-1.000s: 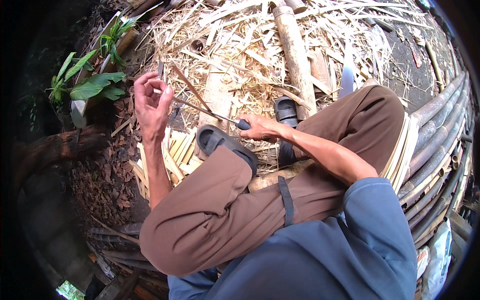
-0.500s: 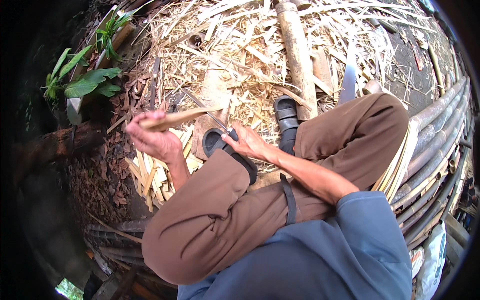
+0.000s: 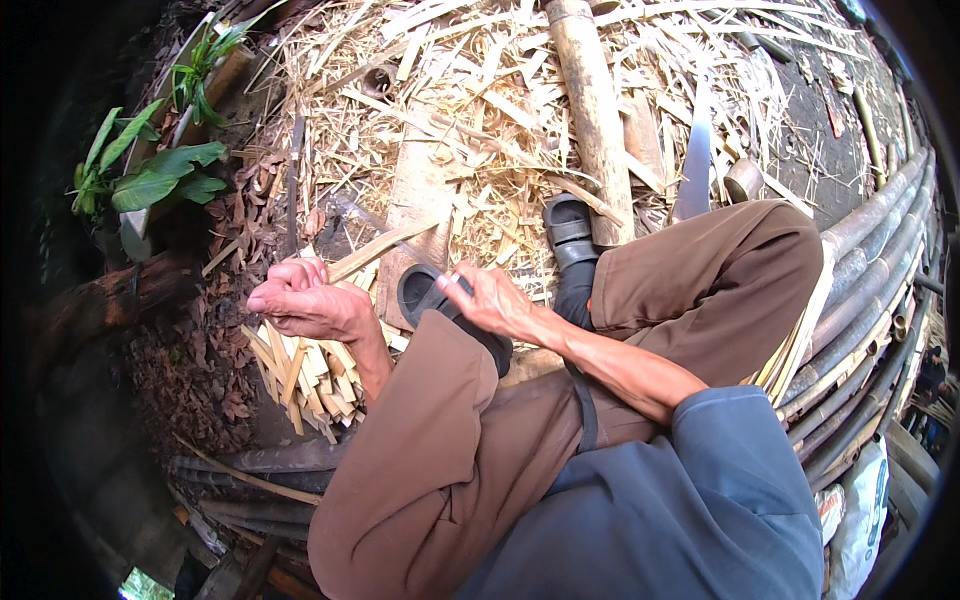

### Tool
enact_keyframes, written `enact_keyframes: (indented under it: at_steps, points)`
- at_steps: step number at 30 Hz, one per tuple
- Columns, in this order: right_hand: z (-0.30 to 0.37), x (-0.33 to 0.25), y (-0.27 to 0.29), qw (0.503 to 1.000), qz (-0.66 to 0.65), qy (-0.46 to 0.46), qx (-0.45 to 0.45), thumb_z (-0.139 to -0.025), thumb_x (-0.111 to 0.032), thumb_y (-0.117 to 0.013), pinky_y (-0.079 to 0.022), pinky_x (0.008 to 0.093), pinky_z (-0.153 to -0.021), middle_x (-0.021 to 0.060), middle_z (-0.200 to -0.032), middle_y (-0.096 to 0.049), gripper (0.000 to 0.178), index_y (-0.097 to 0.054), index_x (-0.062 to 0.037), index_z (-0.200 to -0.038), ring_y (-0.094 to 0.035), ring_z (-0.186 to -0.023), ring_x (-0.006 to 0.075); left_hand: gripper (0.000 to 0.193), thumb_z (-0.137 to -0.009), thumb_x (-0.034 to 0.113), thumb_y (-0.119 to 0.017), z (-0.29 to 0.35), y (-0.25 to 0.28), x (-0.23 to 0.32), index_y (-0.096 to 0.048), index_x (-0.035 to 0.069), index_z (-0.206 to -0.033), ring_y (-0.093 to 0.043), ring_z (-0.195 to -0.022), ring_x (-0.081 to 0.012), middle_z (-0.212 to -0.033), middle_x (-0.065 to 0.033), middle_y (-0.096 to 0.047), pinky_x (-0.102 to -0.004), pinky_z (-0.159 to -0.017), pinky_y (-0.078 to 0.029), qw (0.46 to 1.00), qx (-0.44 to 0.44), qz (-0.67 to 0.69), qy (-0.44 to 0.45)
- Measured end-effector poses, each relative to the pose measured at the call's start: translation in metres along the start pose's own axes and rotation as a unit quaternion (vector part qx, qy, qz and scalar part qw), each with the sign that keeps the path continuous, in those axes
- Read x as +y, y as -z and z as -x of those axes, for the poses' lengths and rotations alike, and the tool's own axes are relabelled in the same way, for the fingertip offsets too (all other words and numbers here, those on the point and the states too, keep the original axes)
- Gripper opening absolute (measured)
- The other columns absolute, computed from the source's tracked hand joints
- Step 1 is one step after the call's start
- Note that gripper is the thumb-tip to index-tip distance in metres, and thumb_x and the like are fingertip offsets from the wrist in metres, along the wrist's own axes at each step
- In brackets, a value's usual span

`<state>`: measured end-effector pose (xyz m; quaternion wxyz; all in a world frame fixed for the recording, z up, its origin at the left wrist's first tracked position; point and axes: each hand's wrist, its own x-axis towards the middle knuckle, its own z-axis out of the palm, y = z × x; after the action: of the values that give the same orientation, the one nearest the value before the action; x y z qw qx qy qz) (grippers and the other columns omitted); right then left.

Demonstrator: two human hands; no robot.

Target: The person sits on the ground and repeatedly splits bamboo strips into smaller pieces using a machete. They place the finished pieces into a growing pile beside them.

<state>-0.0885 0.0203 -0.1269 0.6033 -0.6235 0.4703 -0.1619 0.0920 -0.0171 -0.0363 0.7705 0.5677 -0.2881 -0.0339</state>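
My left hand [image 3: 318, 306] is closed around the near end of a pale split bamboo strip [image 3: 378, 248], which points away to the right. My right hand [image 3: 492, 300] grips a knife, its fingers hiding the handle. The thin knife blade [image 3: 414, 253] reaches up and left, crossing the strip; whether the edge bites into it I cannot tell. Both hands are just beyond my left knee, near my left sandal [image 3: 420, 290]. Below my left hand lies a pile of short split bamboo pieces [image 3: 318, 385].
Shavings [image 3: 500, 110] cover the ground ahead. A bamboo pole [image 3: 592, 120] runs away from my right sandal [image 3: 570, 225], with a saw blade [image 3: 695, 165] to its right. Bamboo poles [image 3: 865, 280] are stacked at right. Green leaves [image 3: 165, 180] grow at left.
My left hand has turned and come slightly nearer, so the strip slants more steeply. The right hand has shifted a little, and its fingers now cover the knife handle that showed before.
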Motion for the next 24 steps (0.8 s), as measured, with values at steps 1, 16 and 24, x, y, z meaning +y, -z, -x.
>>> enact_keyframes:
  at_steps: [1, 16, 24]
  points:
    - [0.006, -0.011, -0.003, 0.999, 0.023, 0.041, 0.009, -0.1, -0.045, -0.052, -0.048, 0.0481, -0.055, 0.0244, -0.058, -0.056, 0.045, -0.059, -0.0002, -0.099, -0.063, -0.057, 0.0386, 0.057, -0.103, 0.059, -0.039, 0.002, -0.003, 0.0, -0.024, 0.014, -0.07, -0.026, -0.051, -0.0096, -0.059, 0.0028, -0.024, -0.0255, -0.048, -0.024, 1.0, 0.003, -0.019, -0.019]
    - [-0.004, 0.09, -0.004, 0.997, 0.036, -0.05, 0.046, -0.099, -0.044, -0.052, -0.049, 0.0542, -0.071, 0.0298, -0.078, -0.063, 0.043, -0.062, -0.0012, -0.099, -0.064, -0.078, 0.0488, 0.052, -0.107, 0.048, -0.036, -0.007, -0.014, -0.005, -0.022, 0.014, -0.07, -0.026, -0.047, -0.0087, -0.056, 0.0024, -0.027, -0.0259, -0.041, -0.022, 0.997, 0.011, -0.036, -0.07]
    - [-0.007, 0.064, 0.011, 0.967, 0.195, 0.075, 0.144, -0.097, -0.035, -0.058, -0.05, 0.0514, -0.084, 0.0252, -0.121, -0.055, 0.049, -0.053, -0.0001, -0.131, -0.058, -0.105, 0.0441, 0.055, -0.101, 0.056, -0.047, -0.063, 0.015, -0.002, -0.026, 0.014, -0.072, -0.027, -0.048, -0.0081, -0.057, 0.0032, -0.027, -0.024, -0.042, -0.022, 0.998, -0.035, 0.034, 0.048]
